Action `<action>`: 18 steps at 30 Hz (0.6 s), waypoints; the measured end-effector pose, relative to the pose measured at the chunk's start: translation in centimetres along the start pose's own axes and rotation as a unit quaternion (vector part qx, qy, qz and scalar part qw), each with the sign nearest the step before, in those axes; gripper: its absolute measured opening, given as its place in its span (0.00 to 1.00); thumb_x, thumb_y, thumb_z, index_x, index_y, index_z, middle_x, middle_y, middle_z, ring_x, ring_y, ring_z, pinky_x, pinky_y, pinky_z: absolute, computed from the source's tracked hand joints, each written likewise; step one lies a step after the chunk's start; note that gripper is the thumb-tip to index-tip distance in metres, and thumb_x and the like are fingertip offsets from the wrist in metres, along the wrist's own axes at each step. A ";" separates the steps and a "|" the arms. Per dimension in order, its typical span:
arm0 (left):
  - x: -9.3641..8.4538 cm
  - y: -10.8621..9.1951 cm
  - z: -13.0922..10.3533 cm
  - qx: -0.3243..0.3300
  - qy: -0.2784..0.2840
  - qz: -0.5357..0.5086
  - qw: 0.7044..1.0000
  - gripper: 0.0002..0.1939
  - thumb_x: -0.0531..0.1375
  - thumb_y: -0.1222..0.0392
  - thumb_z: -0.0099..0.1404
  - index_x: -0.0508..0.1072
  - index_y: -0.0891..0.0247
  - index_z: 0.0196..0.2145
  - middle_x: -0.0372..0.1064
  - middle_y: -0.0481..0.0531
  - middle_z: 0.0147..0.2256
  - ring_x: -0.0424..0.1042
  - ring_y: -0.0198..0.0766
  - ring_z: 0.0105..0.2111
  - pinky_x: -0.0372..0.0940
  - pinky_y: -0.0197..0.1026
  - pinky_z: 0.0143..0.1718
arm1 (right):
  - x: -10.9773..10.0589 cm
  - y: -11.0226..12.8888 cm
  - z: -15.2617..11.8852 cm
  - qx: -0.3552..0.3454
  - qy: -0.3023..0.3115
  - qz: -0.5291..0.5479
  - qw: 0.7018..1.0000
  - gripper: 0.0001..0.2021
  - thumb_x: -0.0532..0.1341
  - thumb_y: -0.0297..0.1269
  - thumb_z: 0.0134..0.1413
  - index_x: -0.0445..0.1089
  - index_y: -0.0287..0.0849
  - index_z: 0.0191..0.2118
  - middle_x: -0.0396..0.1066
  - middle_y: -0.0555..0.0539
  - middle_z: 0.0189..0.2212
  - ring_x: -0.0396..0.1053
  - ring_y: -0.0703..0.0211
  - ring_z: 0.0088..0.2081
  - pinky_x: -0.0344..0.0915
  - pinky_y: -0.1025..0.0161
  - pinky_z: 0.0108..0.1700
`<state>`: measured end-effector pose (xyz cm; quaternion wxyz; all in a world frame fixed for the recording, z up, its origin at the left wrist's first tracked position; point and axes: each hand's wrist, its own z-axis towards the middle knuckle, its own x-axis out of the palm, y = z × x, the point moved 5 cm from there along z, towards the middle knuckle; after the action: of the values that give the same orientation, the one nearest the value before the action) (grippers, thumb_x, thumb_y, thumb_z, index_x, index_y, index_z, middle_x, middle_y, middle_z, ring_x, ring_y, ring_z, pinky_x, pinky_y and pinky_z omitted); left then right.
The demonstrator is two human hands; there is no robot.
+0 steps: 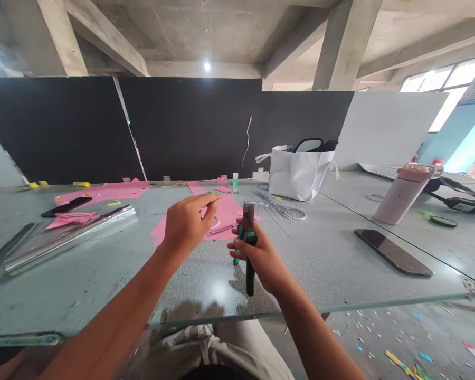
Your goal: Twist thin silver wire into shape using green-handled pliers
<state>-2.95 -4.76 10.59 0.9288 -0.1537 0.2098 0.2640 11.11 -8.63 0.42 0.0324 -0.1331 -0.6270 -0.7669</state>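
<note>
My right hand [266,258] is wrapped round a pair of pliers [250,248] with dark jaws pointing up and green and black handles. My left hand [188,221] is raised to the left of the pliers, thumb and fingertips pressed together in a pinch. Whatever may be between those fingertips is too small to make out. Beneath and behind both hands lie sheets of pink paper [227,211], and a thin pink tool [222,229] rests on them. A bundle of thin grey wires [279,207] lies just beyond my right hand.
Behind the wires stands a white bag [296,171]. To the right are a phone [391,252], a pink bottle [401,192] and a black strap [459,198]. A glue stick [235,182] stands at the back. Leftward lies a silvery roll [71,237]. Paper scraps litter the floor.
</note>
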 end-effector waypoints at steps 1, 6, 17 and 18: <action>0.0 -0.1 -0.5 -0.022 0.007 -0.012 1.000 0.11 0.57 0.60 0.64 0.80 0.58 0.37 0.75 0.47 0.24 0.65 0.32 0.21 0.58 0.36 0.26 | -0.1 -0.2 0.2 -0.011 -0.016 -0.014 1.000 0.26 0.65 0.40 0.43 0.63 0.45 0.51 0.67 0.46 0.44 0.71 0.60 0.36 0.69 0.56 0.41; 0.6 -1.0 -3.0 -0.109 0.033 -0.122 0.986 0.11 0.58 0.57 0.63 0.80 0.60 0.37 0.72 0.46 0.21 0.60 0.29 0.17 0.56 0.33 0.20 | 0.3 -0.6 0.6 -0.095 -0.034 -0.105 0.989 0.28 0.60 0.36 0.46 0.57 0.45 0.56 0.67 0.45 0.45 0.68 0.58 0.41 0.66 0.56 0.45; 2.3 0.9 -4.6 -0.199 0.025 -0.233 0.952 0.12 0.58 0.52 0.64 0.77 0.62 0.33 0.75 0.51 0.29 0.67 0.32 0.22 0.62 0.34 0.23 | 0.3 0.0 0.7 -0.143 -0.079 -0.323 0.932 0.15 0.60 0.42 0.50 0.69 0.41 0.43 0.70 0.48 0.31 0.64 0.60 0.29 0.62 0.60 0.36; 2.6 0.9 -4.7 -0.204 0.034 -0.242 0.948 0.12 0.58 0.52 0.64 0.77 0.62 0.33 0.74 0.50 0.27 0.66 0.32 0.21 0.61 0.34 0.22 | 0.2 -0.1 0.8 -0.154 -0.079 -0.314 0.934 0.14 0.60 0.42 0.50 0.69 0.41 0.42 0.69 0.49 0.29 0.64 0.59 0.29 0.62 0.61 0.36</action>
<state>-2.92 -4.78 5.20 0.9061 -0.3945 0.1390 0.0627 10.98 -7.78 0.51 -0.2805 0.0076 -0.5120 -0.8119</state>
